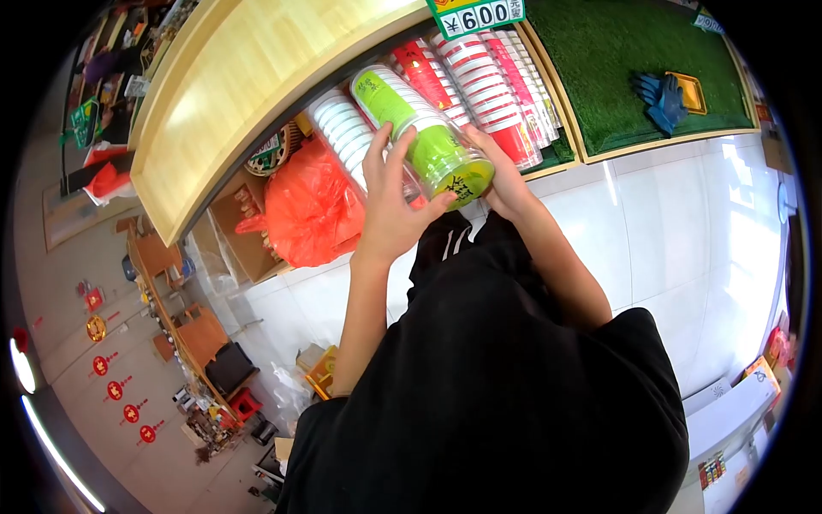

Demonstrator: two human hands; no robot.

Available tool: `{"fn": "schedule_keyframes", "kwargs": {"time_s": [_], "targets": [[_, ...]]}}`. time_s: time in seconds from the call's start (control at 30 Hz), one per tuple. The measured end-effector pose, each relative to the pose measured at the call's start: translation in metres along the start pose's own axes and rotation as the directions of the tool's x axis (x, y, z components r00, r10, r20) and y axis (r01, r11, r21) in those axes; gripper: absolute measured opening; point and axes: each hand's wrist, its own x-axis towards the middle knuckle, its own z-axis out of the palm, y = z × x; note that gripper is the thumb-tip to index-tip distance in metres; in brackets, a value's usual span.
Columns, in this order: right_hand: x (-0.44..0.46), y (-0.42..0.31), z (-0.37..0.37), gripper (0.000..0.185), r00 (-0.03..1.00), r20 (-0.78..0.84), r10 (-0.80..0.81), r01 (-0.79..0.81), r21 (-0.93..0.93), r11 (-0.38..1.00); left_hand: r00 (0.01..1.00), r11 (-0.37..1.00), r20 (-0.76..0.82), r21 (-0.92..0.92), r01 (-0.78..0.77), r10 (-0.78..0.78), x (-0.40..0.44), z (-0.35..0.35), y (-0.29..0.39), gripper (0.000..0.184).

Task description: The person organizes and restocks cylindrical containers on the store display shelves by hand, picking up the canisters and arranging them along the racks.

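A sleeve of green paper cups (438,152) in clear plastic lies tilted between my two hands, its round printed end toward me. My left hand (392,201) holds its left side, with the fingers spread along it and the thumb near the round end. On the other side, my right hand (503,176) is curled against the pack, its fingers partly hidden behind it. White cups (342,128) in a sleeve lie just left of the green ones. To the right, several sleeves of red and white cups (479,77) fill the wooden-edged display bin.
A red plastic bag (312,206) sits beside a cardboard box (235,214) at the left. A pale wooden shelf board (265,51) juts above them. On green turf (591,77) lie blue gloves (661,101) and a yellow tray (690,92). A price sign (475,15) hangs overhead.
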Motion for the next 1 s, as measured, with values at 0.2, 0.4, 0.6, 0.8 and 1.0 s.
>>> {"fn": "schedule_keyframes", "kwargs": {"time_s": [0.2, 0.4, 0.6, 0.8, 1.0], "targets": [[0.007, 0.002, -0.005, 0.051, 0.973, 0.061, -0.221, 0.229, -0.349, 0.909, 1.000, 0.999, 0.017, -0.049, 0.009, -0.008, -0.007, -0.002, -0.011, 0.083], [-0.010, -0.012, 0.031, 0.059, 0.965, 0.187, -0.183, 0.242, -0.371, 0.897, 0.998, 0.979, -0.055, -0.200, -0.041, 0.031, 0.004, -0.022, -0.026, 0.072], [-0.005, -0.007, 0.036, 0.058, 0.932, 0.254, -0.257, 0.349, -0.453, 0.820, 0.994, 0.969, -0.094, -0.238, -0.072, 0.051, 0.004, -0.029, -0.031, 0.069], [-0.015, -0.001, 0.031, 0.074, 0.942, 0.250, -0.225, 0.322, -0.476, 0.818, 0.990, 0.958, -0.135, -0.273, -0.086, 0.051, -0.012, -0.009, -0.038, 0.073], [-0.018, 0.002, 0.022, 0.089, 0.912, 0.351, -0.214, 0.364, -0.447, 0.817, 0.982, 0.963, -0.163, -0.238, -0.128, 0.090, -0.010, -0.013, -0.046, 0.075]]}}
